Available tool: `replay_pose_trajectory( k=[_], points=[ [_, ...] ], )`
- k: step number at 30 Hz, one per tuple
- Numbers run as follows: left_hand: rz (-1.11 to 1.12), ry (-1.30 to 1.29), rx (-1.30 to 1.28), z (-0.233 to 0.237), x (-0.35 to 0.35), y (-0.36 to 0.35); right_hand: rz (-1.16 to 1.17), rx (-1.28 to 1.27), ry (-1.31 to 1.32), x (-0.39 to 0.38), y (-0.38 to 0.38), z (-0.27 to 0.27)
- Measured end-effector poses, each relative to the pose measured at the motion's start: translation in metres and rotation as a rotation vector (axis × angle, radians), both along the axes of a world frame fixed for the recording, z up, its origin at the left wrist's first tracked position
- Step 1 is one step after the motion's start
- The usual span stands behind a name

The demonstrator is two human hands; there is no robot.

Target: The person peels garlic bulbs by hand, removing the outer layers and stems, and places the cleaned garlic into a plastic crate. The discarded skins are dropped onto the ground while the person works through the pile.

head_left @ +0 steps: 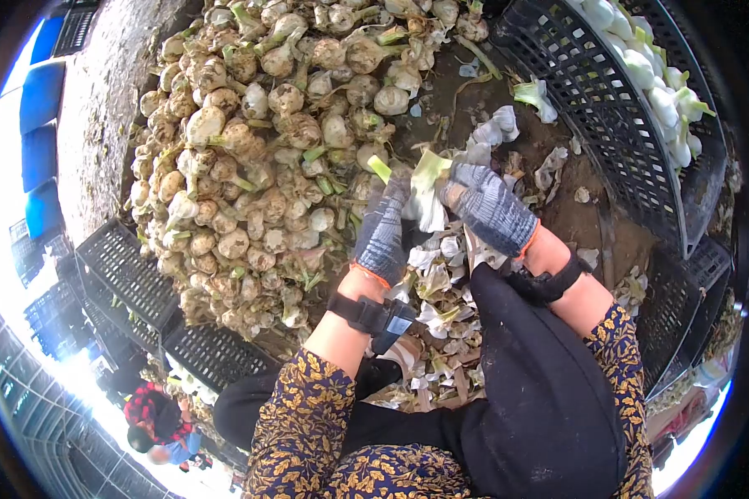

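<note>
Grey knit gloves (pixel 499 218) are covering both hands, probably because the produce is gritty. Just beside the near edge of the heap of unpeeled bulbs (pixel 250 150), the left hand (pixel 383 237) and the right hand (pixel 488 208) are closing from opposite sides on one bulb (pixel 429 187). The left is wrapping around it, seemingly to steady it, while the right's fingers are pinching its pale outer layer. The bulb is hanging above a litter of peelings (pixel 441 308) that is spreading out from the heap's foot toward the person's lap, so loosened skins seem to be dropping straight onto it. On the far side of the hands from the heap, a black crate (pixel 607 125) is leaning open-side inward and is holding cleaned bulbs (pixel 662 100), white and well apart from the dirty ones, within the right arm's reach. Empty crates (pixel 125 270) are lying against the heap's other flank, and beyond them another person (pixel 154 420) is crouching, apart from this work.
</note>
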State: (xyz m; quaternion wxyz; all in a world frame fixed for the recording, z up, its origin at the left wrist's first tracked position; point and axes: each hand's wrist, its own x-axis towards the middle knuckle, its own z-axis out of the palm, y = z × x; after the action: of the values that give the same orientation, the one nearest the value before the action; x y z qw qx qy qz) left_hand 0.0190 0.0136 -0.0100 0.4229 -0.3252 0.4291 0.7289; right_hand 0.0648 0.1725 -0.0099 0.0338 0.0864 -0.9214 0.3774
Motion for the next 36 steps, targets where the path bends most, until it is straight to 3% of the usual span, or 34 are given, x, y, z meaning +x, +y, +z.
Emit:
replay_pose_trajectory(
  k=[2, 3, 4, 6, 7, 8, 10, 11, 12, 14, 15, 16, 18, 19, 20, 22, 23, 26, 27, 34, 36],
  points=[
    [-0.002, 0.04, -0.025, -0.006, -0.004, -0.003, -0.103, -0.498, -0.424, -0.001, 0.002, 0.014],
    [0.051, 0.012, -0.003, -0.011, -0.007, -0.009, 0.007, -0.201, 0.101, -0.002, 0.012, 0.006],
    [0.106, -0.015, 0.02, -0.01, -0.011, -0.012, -0.385, -0.915, -0.443, -0.006, 0.004, -0.01],
    [0.189, 0.02, -0.026, 0.001, -0.016, -0.011, -0.737, -1.442, -0.713, -0.005, 0.02, 0.012],
    [0.199, 0.02, -0.017, 0.006, -0.018, -0.011, -0.662, -1.209, -0.625, -0.006, 0.021, 0.01],
    [0.208, 0.021, -0.008, 0.007, -0.019, -0.012, -0.663, -1.208, -0.623, -0.006, 0.023, 0.007],
    [0.199, 0.018, -0.019, 0.006, -0.02, -0.014, -0.206, -0.116, -0.539, -0.001, 0.028, -0.002],
    [0.192, 0.017, -0.03, 0.005, -0.02, -0.015, -0.06, 0.197, -0.168, 0.009, 0.027, -0.014],
    [0.192, 0.015, -0.031, 0.005, -0.019, -0.013, -0.059, 0.196, -0.169, 0.005, 0.025, -0.012],
    [0.064, 0.278, -0.217, 0.005, -0.016, -0.01, -0.133, -0.149, -0.576, -0.008, 0.015, -0.006],
    [0.002, 0.36, -0.249, 0.002, -0.014, -0.013, -0.239, -0.042, -0.347, -0.007, 0.004, -0.003],
    [-0.001, 0.359, -0.249, 0.0, -0.014, -0.015, -0.241, -0.043, -0.348, -0.008, 0.0, -0.004],
    [-0.315, 0.645, -0.474, -0.006, -0.015, -0.019, -0.224, -0.523, -0.537, -0.011, -0.004, -0.002],
    [-0.398, 1.103, -0.63, -0.01, -0.012, -0.015, -0.218, -0.602, -0.705, -0.018, -0.005, 0.002],
    [-0.398, 1.103, -0.629, -0.012, -0.011, -0.018, -0.219, -0.602, -0.705, -0.022, -0.006, 0.011],
    [-0.376, 0.832, -0.44, 0.018, -0.016, -0.008, -0.199, -0.58, -1.073, -0.033, -0.009, 0.042],
    [-0.446, 0.946, -0.544, 0.023, -0.015, -0.007, -0.182, -0.639, -0.948, -0.029, -0.011, 0.04],
    [-0.352, 0.899, -0.479, 0.02, -0.013, -0.005, -0.059, -0.782, -0.907, -0.024, -0.007, 0.033],
    [-0.396, 0.869, -0.485, 0.018, -0.015, -0.007, -0.172, -0.784, -0.948, -0.027, -0.01, 0.036],
    [-0.339, 0.957, -0.415, 0.008, -0.014, -0.006, -0.18, -0.842, -0.801, -0.012, -0.006, 0.021],
    [-0.389, 0.984, -0.481, 0.007, -0.013, -0.008, -0.205, -0.735, -0.75, -0.015, -0.004, 0.022]
  ],
)
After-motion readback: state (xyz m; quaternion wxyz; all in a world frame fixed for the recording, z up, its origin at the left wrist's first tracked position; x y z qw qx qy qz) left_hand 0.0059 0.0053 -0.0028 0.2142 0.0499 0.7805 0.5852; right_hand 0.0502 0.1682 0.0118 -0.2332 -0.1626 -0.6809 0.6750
